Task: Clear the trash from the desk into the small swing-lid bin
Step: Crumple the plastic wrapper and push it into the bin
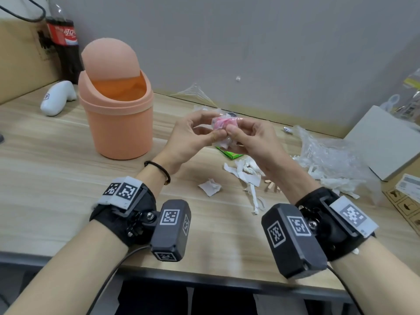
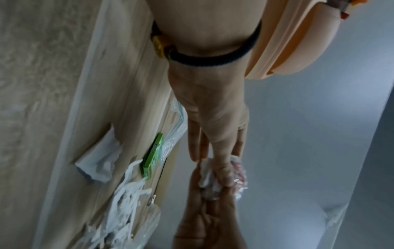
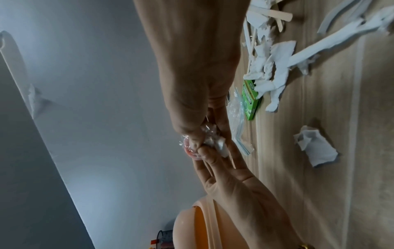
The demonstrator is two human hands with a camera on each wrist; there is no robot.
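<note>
Both hands hold one small wad of trash, pink and white paper in crinkled clear plastic, above the desk's middle. My left hand pinches its left side with thumb and fingers; my right hand pinches its right side. The same wad shows at my left fingertips and as a plastic-wrapped wad in the right wrist view. The peach swing-lid bin stands to the left, its lid tipped so the mouth gapes. Torn white paper, a crumpled scrap and a green box lie below my hands.
Clear plastic wrap and more shreds are heaped at the right, beside a grey-white box and cardboard carton. A cola bottle and a white controller sit behind the bin. Wooden sticks lie among the paper.
</note>
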